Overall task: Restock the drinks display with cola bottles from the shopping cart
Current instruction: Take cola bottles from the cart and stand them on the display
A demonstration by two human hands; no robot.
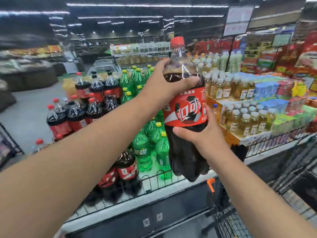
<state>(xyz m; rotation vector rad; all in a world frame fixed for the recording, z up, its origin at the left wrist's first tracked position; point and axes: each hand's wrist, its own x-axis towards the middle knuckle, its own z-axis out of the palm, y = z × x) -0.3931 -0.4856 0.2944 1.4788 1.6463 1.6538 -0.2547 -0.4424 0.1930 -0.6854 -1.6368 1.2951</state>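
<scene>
Cola bottle (185, 115) sits clamped in your left hand (164, 85) at its shoulder and your right hand (205, 136) lower down. Swing it low and you could topple the green bottles (142, 152).

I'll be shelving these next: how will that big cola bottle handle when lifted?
Probably heavy: the cola bottle is nearly full, and left hand and right hand both grip it. Smooth plastic may slip. Tall, so it could tip.

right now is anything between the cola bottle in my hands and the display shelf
Only the low wire fence along the shelf front, below the cola bottle. Green bottles fill the spot straight behind it.
</scene>
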